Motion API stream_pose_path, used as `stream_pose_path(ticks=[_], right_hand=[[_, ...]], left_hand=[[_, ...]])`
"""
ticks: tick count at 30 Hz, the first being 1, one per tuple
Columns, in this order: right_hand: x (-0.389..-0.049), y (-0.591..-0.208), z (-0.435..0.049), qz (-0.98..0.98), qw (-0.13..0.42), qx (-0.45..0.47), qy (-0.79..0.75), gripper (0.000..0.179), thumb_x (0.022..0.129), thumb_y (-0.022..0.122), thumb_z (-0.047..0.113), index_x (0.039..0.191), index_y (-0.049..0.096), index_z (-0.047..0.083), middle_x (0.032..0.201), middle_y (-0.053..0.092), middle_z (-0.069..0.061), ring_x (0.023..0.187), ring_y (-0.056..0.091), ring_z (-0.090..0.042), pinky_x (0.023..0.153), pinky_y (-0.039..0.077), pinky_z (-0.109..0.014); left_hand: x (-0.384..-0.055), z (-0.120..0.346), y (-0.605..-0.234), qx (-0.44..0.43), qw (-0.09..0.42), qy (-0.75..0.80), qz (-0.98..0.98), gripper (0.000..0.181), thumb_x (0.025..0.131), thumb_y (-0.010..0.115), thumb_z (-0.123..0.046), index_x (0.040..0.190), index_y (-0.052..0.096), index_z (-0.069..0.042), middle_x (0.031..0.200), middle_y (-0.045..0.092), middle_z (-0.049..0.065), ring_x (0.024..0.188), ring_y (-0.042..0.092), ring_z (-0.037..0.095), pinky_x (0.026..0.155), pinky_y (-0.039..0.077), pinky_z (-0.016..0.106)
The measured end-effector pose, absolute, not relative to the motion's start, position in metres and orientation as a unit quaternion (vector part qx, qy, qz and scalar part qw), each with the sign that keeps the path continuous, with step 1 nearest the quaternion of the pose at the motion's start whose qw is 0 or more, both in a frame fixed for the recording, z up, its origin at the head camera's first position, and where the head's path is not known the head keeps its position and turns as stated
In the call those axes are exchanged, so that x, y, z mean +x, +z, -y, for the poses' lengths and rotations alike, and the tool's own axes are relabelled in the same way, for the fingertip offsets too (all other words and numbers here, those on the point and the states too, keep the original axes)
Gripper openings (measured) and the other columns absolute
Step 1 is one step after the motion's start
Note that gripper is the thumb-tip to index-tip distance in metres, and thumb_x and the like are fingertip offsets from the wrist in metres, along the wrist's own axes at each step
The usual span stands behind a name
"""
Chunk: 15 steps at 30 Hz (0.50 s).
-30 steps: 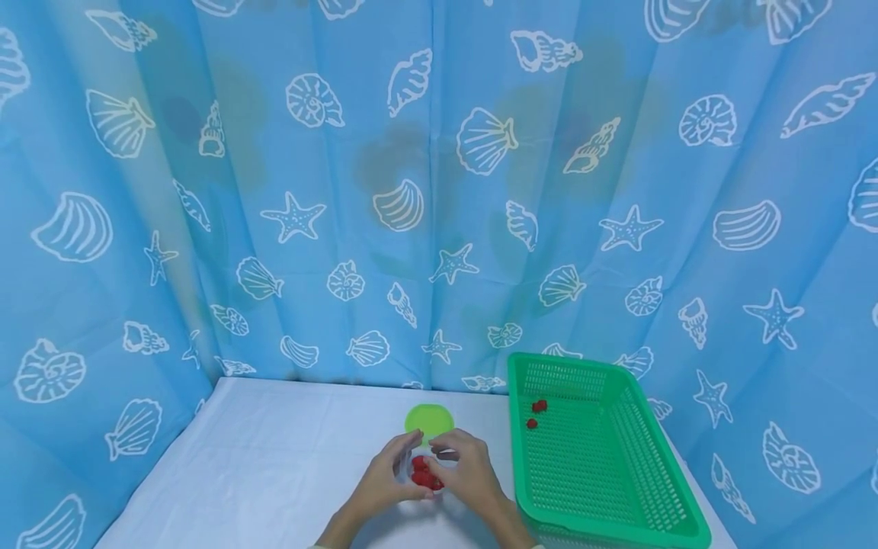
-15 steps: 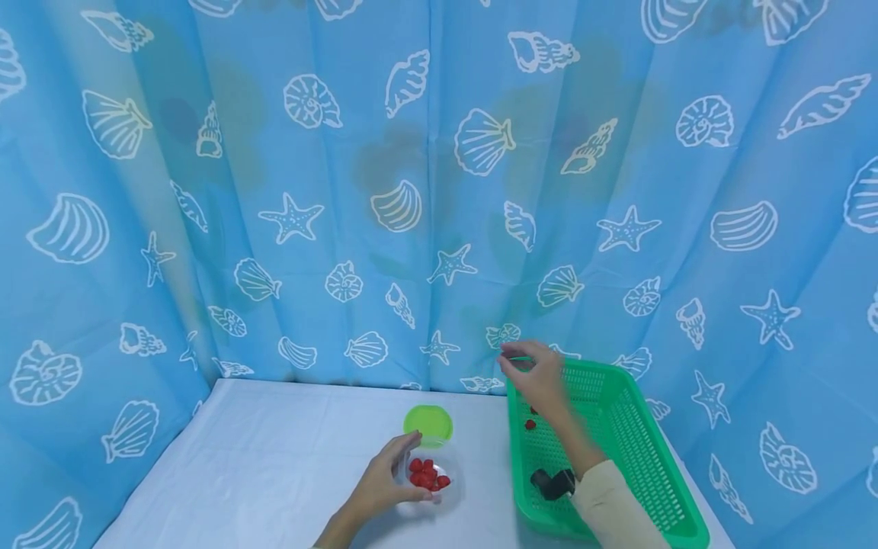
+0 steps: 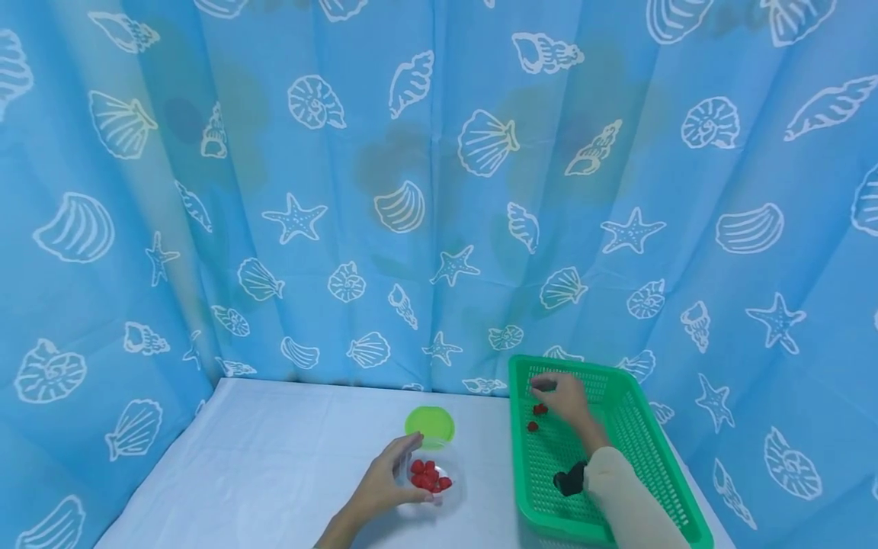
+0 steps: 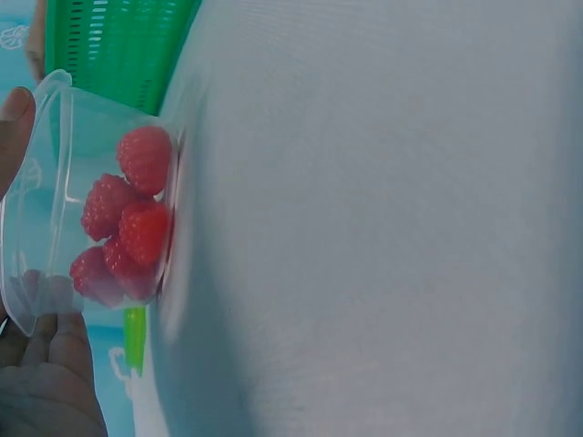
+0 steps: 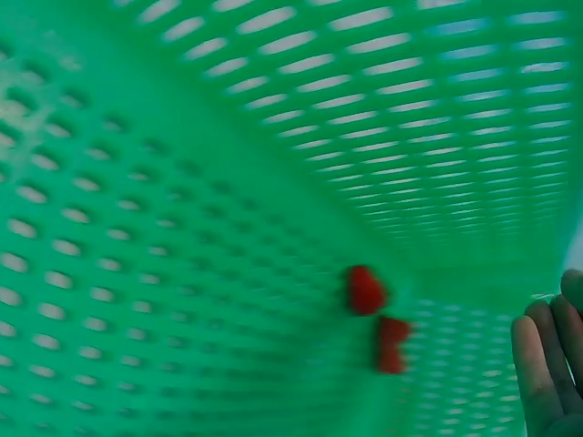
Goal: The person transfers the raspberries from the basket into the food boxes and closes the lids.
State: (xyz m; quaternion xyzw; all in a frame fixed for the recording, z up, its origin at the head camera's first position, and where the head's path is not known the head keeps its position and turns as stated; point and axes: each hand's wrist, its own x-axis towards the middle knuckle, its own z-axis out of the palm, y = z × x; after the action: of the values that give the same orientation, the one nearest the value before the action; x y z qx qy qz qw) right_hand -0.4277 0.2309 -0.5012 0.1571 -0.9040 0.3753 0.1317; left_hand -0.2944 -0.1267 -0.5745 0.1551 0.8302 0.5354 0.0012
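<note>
Two raspberries lie under the loosely opened right hand in the perforated green basket; the clear round tub is gripped by the left hand.

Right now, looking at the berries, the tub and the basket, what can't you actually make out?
- Right hand: in the head view its own fingers hide whether it pinches a berry; the right wrist view shows only fingertips at the edge.
- Raspberries in the green basket: motion blur in the right wrist view, too small in the head view for a sure count.
- Clear tub: the left hand covers its near side, so the full berry count is hidden.
</note>
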Motion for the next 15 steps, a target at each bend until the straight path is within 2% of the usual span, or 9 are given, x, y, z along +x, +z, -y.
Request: stream_pose_path(ticks=[9, 15], right_hand=[[-0.423, -0.542, -0.244, 0.923, 0.065, 0.171, 0.34, 0.026, 0.081, 0.079, 0.008, 0.105, 0.073, -0.001, 0.097, 0.072, -0.011, 0.091, 0.067, -0.03, 0.076, 0.057, -0.044], [-0.426, -0.557, -0.248, 0.933, 0.045, 0.164, 0.316, 0.03, 0.075, 0.084, 0.011, 0.102, 0.073, 0.002, 0.094, 0.071, -0.002, 0.089, 0.066, -0.023, 0.075, 0.057, -0.038]], left_hand=[[-0.296, 0.127, -0.578, 0.15, 0.003, 0.528, -0.836, 0.097, 0.067, 0.087, -0.044, 0.148, 0.041, -0.015, 0.144, 0.05, 0.001, 0.137, 0.041, 0.023, 0.109, 0.036, 0.047], [-0.296, 0.127, -0.576, 0.153, 0.004, 0.531, -0.834, 0.096, 0.068, 0.087, -0.042, 0.148, 0.041, -0.015, 0.144, 0.05, 0.002, 0.137, 0.041, 0.024, 0.109, 0.036, 0.047]])
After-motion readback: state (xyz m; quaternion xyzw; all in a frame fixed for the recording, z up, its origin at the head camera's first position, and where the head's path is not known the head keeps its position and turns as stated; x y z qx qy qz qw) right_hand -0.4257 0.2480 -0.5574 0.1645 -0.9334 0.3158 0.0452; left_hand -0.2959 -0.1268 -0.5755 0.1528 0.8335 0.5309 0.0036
